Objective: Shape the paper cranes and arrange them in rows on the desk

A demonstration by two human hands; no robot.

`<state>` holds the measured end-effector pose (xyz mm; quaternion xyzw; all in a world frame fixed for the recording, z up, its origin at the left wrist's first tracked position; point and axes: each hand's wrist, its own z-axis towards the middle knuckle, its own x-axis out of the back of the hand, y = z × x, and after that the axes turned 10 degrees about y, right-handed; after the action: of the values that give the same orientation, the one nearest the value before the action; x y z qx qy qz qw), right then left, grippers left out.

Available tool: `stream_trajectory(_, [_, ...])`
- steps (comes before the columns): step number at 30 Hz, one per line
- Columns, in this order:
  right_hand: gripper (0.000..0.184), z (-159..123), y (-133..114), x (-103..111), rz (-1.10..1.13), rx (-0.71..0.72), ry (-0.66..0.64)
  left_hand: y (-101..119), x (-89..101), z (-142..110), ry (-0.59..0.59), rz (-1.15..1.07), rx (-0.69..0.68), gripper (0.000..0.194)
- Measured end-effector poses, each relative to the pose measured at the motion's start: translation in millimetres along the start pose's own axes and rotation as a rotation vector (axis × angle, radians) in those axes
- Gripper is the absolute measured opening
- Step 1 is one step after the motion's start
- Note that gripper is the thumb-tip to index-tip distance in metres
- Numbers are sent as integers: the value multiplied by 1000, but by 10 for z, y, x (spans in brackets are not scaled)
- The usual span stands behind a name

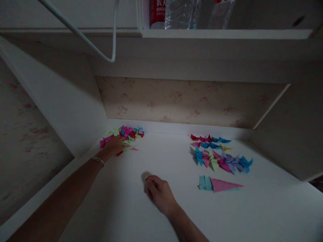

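Observation:
My left hand [113, 147] reaches to the back left of the white desk [161, 208] and rests on a pile of small coloured paper squares [126, 133]; its fingers lie on the sheets, and the dim light hides whether they pinch one. My right hand [157, 191] sits knuckles-up near the desk's middle, fingers curled under. What it holds, if anything, is hidden. To the right lie rows of folded paper cranes [222, 158] in red, blue, pink, green and purple. In front of them lies a half-folded pink and blue piece [218, 184].
A shelf [227, 33] overhead carries plastic bottles [181, 13], and a white cable [113, 40] hangs from above. White side panels close the desk nook on both sides, with floral wallpaper [189, 101] at the back.

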<state>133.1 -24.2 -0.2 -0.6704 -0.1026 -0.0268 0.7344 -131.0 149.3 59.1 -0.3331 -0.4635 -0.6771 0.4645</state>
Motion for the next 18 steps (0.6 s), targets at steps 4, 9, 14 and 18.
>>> stream_trajectory(4, [33,7,-2,14,-40,37,-1,-91,-102,31,-56,109,-60,25])
stream_trajectory(9, [31,6,-2,18,-44,37,-4,-94,-173,66,-37,163,-75,28])
stream_trajectory(14, [31,17,0,11,-34,35,4,-82,-183,50,-49,185,-113,32])
stream_trajectory(18, [32,23,-21,19,-48,41,-3,-54,-104,58,-33,110,-55,33])
